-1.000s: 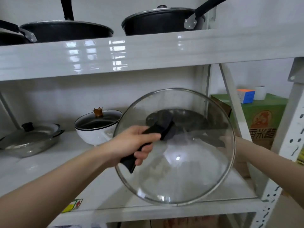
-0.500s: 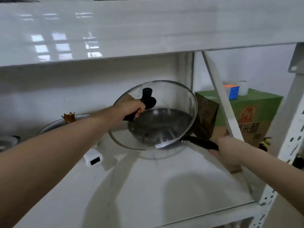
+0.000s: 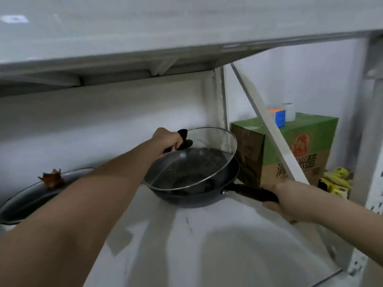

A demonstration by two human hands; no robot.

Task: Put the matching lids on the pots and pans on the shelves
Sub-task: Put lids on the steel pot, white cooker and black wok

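Glass round lid [image 3: 190, 160], carried in from mid-air, now tilts onto my dark pan [image 3: 194, 183], left fingers [image 3: 176, 141] gripping its black handle, right fingers [image 3: 275, 206] clasping the pan's.

the light is dim, flat and bluish, with soft glare on the glossy upper shelf [image 3: 145, 27] and a small highlight on the glass lid [image 3: 199, 154]. broad soft shadows spread over the lower shelf [image 3: 207, 245] near the camera. everything looks slightly soft, and straight shelf edges bow near the frame borders.
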